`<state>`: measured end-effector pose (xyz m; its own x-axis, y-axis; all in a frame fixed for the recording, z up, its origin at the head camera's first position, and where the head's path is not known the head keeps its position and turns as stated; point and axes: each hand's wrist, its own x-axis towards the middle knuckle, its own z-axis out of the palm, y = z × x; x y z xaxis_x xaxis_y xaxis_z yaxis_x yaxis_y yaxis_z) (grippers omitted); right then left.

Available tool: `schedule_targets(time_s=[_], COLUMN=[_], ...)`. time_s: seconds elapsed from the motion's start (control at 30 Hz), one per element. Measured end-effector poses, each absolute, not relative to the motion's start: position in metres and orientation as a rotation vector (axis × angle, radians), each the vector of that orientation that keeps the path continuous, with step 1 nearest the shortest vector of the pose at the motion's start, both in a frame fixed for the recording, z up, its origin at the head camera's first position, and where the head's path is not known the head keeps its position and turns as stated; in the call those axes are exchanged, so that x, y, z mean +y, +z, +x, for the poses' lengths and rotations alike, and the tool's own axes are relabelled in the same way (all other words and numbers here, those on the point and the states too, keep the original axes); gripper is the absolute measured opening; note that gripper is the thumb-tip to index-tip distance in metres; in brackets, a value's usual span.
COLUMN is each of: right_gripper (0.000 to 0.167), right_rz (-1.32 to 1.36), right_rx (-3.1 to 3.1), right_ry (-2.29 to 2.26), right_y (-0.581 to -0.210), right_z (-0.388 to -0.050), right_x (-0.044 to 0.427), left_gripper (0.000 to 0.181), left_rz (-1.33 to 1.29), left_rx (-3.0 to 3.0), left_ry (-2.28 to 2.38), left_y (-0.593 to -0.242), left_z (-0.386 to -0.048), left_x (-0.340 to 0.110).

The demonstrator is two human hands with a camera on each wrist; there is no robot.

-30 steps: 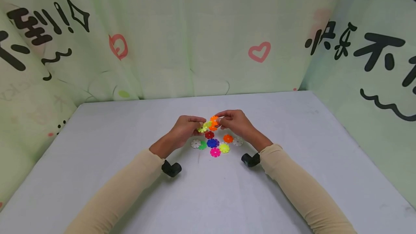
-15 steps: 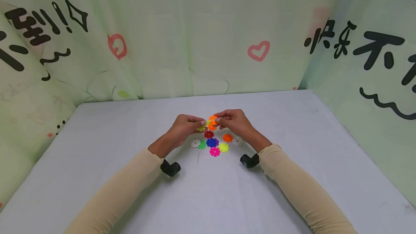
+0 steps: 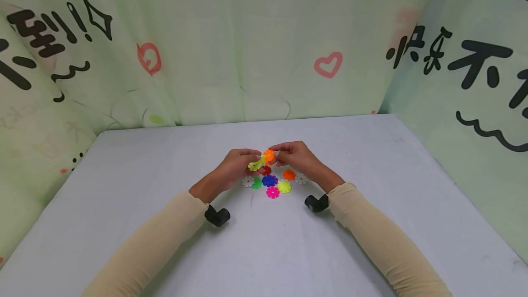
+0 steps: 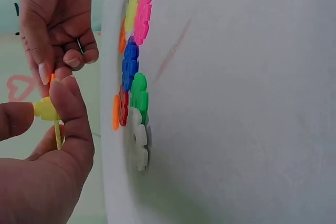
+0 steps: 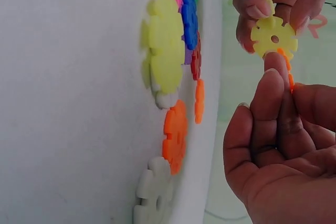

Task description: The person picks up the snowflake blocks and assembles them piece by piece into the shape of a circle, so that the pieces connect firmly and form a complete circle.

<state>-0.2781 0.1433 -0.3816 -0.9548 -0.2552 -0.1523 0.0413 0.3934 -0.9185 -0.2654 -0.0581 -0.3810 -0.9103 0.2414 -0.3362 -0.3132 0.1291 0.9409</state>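
My left hand (image 3: 236, 167) pinches joined yellow notched discs (image 3: 254, 166) between thumb and fingers, above the table. Thumb and fingers of my right hand (image 3: 300, 156) pinch an orange disc (image 3: 269, 156) at its right side. In the right wrist view the orange disc (image 5: 291, 80) meets the edge of a yellow disc (image 5: 274, 38); whether they are locked together I cannot tell. The left wrist view shows the orange piece (image 4: 52, 80) edge-on beside the yellow one (image 4: 46, 108), partly hidden by fingers.
On the white table (image 3: 264, 242), just below the hands, lie a red disc (image 3: 266, 170), blue (image 3: 270, 181), pink (image 3: 272, 192), green (image 3: 256, 183), yellow (image 3: 284, 187), orange (image 3: 289, 175) and white ones (image 3: 248, 182). A patterned curtain (image 3: 198, 58) hangs behind.
Both hands have lowered slightly, and the held discs have tilted, the yellow ones now facing the head camera more. The discs on the table lie as before.
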Motion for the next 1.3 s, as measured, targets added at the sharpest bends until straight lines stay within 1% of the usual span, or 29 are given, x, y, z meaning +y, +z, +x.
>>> schedule_targets(time_s=[0.17,0.3,0.6,0.77,0.9,1.07,1.2,1.3], right_gripper=[0.029,0.031,0.027,0.028,0.028,0.029,0.031,0.029], right_rz=[-0.19,-0.2,-0.366,-0.389,-0.413,-0.451,-0.457,-0.486], right_rx=[2.377,2.412,2.587,2.582,2.555,2.547,2.561,2.567], right_ry=[-1.553,-1.53,-1.247,-1.121,-1.099,-1.081,-0.999,-0.946], right_y=[-0.386,-0.385,-0.384,-0.386,-0.389,-0.39,-0.39,-0.39], right_z=[-0.278,-0.277,-0.274,-0.274,-0.275,-0.273,-0.271,-0.27], right_x=[0.141,0.143,0.164,0.177,0.183,0.185,0.184,0.183], left_gripper=[0.04,0.04,0.04,0.039,0.042,0.041,0.039,0.037], left_rz=[-0.04,-0.053,-0.162,-0.091,-0.1,-0.122,-0.102,-0.063], left_rx=[2.048,2.066,1.884,1.821,1.84,1.902,1.897,1.856], left_ry=[1.775,1.752,1.883,1.932,1.915,1.866,1.849,1.826], left_y=[-0.382,-0.381,-0.379,-0.381,-0.381,-0.382,-0.382,-0.383], left_z=[-0.266,-0.266,-0.267,-0.266,-0.265,-0.264,-0.263,-0.262], left_x=[-0.058,-0.058,-0.064,-0.067,-0.069,-0.073,-0.076,-0.078])
